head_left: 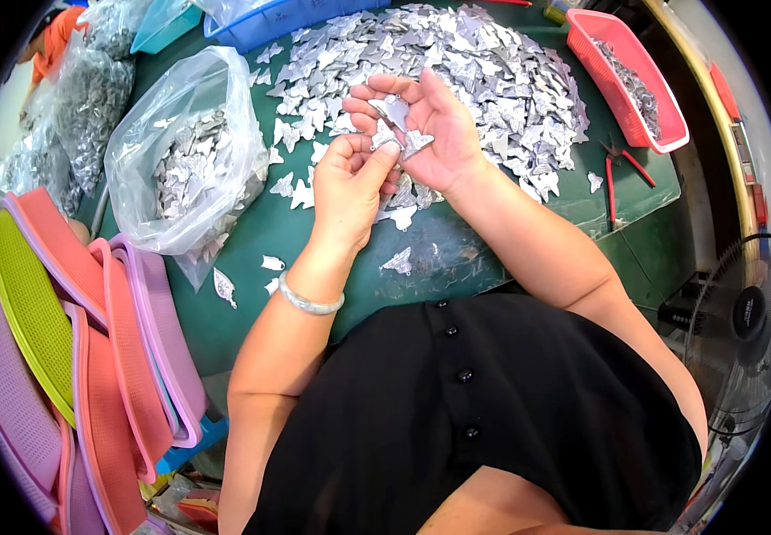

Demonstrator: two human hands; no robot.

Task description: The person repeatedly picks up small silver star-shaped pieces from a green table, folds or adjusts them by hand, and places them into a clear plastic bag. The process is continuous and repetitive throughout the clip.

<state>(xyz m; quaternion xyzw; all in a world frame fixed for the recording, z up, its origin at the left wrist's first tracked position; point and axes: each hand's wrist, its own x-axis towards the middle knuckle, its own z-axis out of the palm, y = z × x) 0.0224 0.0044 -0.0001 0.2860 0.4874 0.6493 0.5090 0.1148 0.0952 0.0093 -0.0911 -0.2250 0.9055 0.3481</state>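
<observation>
Silvery butterfly-shaped metal pieces (396,114), thin and shiny, lie in the cupped right hand (426,129); left hand (350,183) fingertips pinch one at its edge.

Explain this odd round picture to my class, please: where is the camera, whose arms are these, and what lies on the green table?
The camera sits on a person's head and looks down, so the edges bend. Both bare arms are that person's own. The left hand pinches a small silver butterfly-shaped metal piece; the open right hand cups several more. On the green table lie a big heap of the same pieces, a clear plastic bag partly filled with them, a red plastic basket and red-handled pliers.
</observation>
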